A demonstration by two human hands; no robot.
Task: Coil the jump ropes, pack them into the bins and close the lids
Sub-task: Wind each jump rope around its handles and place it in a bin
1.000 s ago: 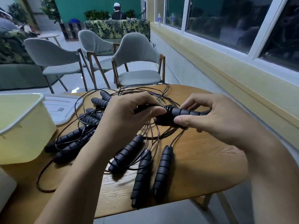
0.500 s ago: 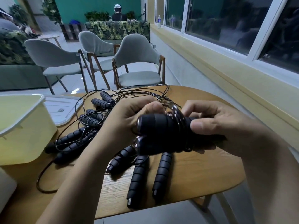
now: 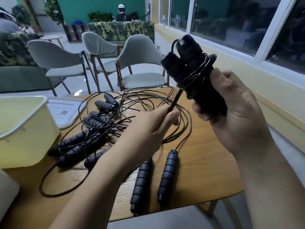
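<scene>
Right hand [image 3: 237,116] raised the handle bundle [image 3: 194,75] upright, hands apart.

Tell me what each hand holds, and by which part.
Right hand grips the paired handles by their lower ends. Left hand pinches the cord just below its wraps round those handles.

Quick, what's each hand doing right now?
Left hand: pinching the cord.
Right hand: gripping the handles, cord wound round them.

Black handles [image 3: 183,66] wound with cord [image 3: 197,75] (held aloft); loose ropes [image 3: 167,176] tangled beside bin [image 3: 24,146].
</scene>
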